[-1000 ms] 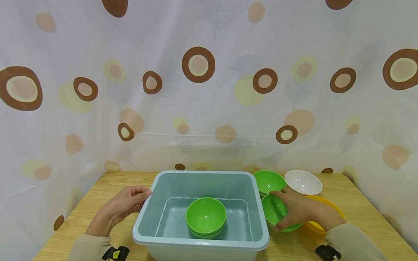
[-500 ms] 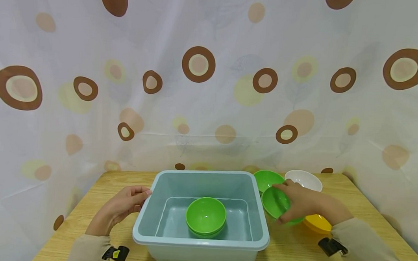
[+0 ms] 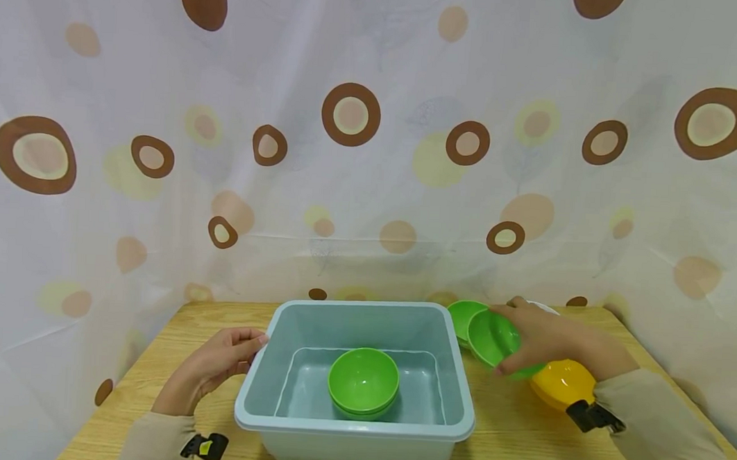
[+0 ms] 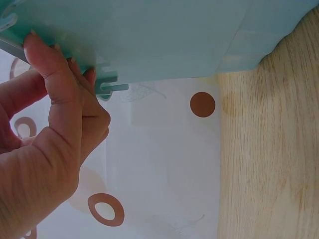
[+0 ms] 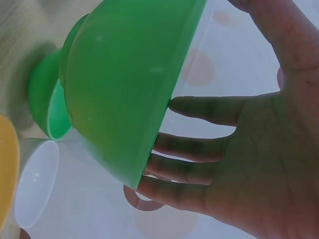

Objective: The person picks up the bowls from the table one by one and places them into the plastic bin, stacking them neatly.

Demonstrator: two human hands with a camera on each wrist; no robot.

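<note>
My right hand [image 3: 547, 340] grips a green bowl [image 3: 489, 342] by its rim, thumb and fingers spread across the opening. In the right wrist view this bowl [image 5: 119, 84] is tilted and clear of the table, with fingertips on its edge. On the other side, my left hand [image 3: 214, 364] holds the left rim of a pale blue plastic basin [image 3: 358, 429]. The left wrist view has its curled fingers at the edge of the basin wall [image 4: 164, 40]. Inside the basin, near the middle, stand nested green bowls [image 3: 363, 381].
Behind the held bowl stands another green bowl [image 3: 463, 315], close to the basin's right side. A yellow bowl [image 3: 563, 383] sits under my right wrist. A white bowl [image 5: 37, 184] is mostly hidden by my hand in the head view. A patterned curtain [image 3: 369, 209] hangs behind the wooden table [image 3: 495, 445].
My right hand has lifted the green bowl off the table and moved slightly right and away with it, covering most of the white bowl. The left hand and basin have stayed put.
</note>
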